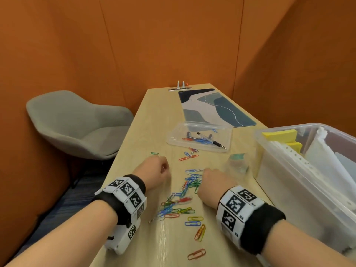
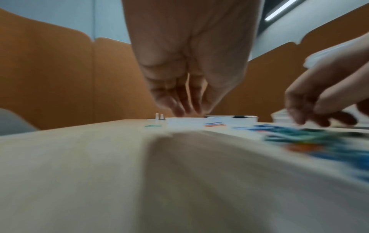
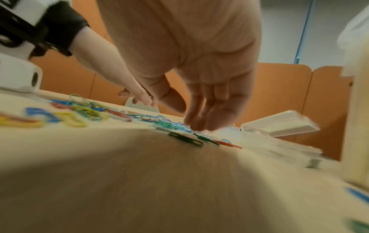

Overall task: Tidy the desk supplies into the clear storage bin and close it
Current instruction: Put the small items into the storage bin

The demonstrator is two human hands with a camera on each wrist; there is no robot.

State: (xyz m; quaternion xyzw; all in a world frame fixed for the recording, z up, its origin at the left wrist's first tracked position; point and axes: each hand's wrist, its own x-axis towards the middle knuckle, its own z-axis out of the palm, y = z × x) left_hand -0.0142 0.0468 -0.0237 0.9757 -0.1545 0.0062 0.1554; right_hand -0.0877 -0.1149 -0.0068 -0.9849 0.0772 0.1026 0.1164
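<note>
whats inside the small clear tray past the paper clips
The small clear tray holds a pen, a few coloured paper clips and a dark object too blurred to identify. Nothing covers them.

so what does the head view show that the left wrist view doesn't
Only the head view shows the grey chair, the patterned mat, the big clear bin holding papers, and both wristbands. Only the left wrist view shows the left hand from underneath, fingers pointing down, and a ceiling light. Both show the desk, the coloured paper clips and the right hand.
</note>
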